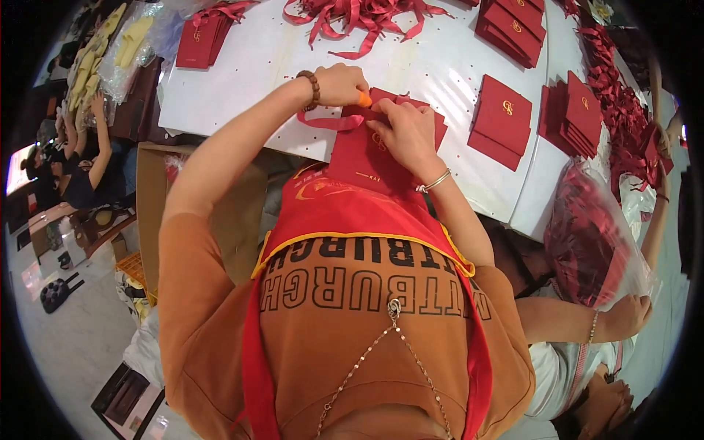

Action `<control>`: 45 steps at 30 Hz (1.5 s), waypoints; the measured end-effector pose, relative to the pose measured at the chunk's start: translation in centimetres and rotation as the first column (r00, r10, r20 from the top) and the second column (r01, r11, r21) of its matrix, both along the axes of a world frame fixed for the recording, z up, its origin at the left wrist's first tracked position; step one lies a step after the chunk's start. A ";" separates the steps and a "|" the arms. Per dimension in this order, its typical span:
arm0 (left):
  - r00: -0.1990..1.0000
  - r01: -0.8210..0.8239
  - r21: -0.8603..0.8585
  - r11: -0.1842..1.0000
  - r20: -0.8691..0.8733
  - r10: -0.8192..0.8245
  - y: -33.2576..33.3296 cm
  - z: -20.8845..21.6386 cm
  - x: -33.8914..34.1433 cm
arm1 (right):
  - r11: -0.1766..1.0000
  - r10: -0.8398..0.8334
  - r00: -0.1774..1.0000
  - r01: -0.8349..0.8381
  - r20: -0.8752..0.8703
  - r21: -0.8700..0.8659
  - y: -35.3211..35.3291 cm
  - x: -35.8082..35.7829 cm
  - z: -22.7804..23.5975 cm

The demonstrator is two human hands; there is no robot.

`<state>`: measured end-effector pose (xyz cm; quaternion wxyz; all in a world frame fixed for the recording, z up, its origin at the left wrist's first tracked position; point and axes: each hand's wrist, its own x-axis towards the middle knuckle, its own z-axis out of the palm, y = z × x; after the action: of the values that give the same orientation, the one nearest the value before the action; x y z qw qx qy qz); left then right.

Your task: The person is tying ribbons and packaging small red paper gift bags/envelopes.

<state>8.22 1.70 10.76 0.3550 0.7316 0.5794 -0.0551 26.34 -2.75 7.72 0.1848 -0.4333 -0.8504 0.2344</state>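
Note:
A flat red paper bag [356, 155] with gold print lies at the table's near edge, against my red apron. At its top edge my left hand [339, 86], with an orange cover on one finger, is closed in a pinch. A loop of red ribbon [323, 122] hangs below that hand and runs to the bag. My right hand [408, 133] bends over the bag's upper part, its fingers closed on the top edge close to the left fingertips. More red bag corners show under and behind my right hand.
Red bag stacks lie on the white table [253, 70]: one nearby [501, 121], another farther right [576, 117]. Loose ribbons [359, 22] lie at the back. A cardboard box [158, 194] stands lower left. Right, a person's arm [587, 320] reaches beside a plastic sack [590, 242].

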 end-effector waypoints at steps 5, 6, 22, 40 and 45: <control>0.979 0.204 -0.268 0.942 0.031 -0.203 1.6 -0.1 -0.1 | 0.999 0.026 0.999 -0.025 -0.022 0.046 -0.5 -0.2 0.2; 0.975 0.215 -0.412 0.885 0.146 -0.168 1.9 -0.2 -0.2 | 0.997 0.035 0.999 -0.034 -0.019 0.070 -0.6 -0.2 0.4; 0.881 -0.349 0.085 0.933 0.371 0.295 2.0 -6.4 0.1 | 1.000 0.000 1.000 0.000 0.002 -0.008 0.2 -0.2 -1.4; 0.959 -0.272 0.701 0.659 0.252 0.128 -0.4 -13.0 -4.7 | 0.956 -0.040 0.999 0.031 -0.023 -0.291 1.3 0.3 -3.0; 0.420 -0.661 -0.073 0.747 0.788 0.449 -0.6 -6.8 -1.5 | 0.947 -0.043 0.999 0.041 0.002 -0.320 1.4 0.7 -3.3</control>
<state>6.75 1.14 3.91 0.4677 0.4845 0.5833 0.4542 27.01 -1.36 4.37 0.1192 -0.4750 -0.7913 0.3661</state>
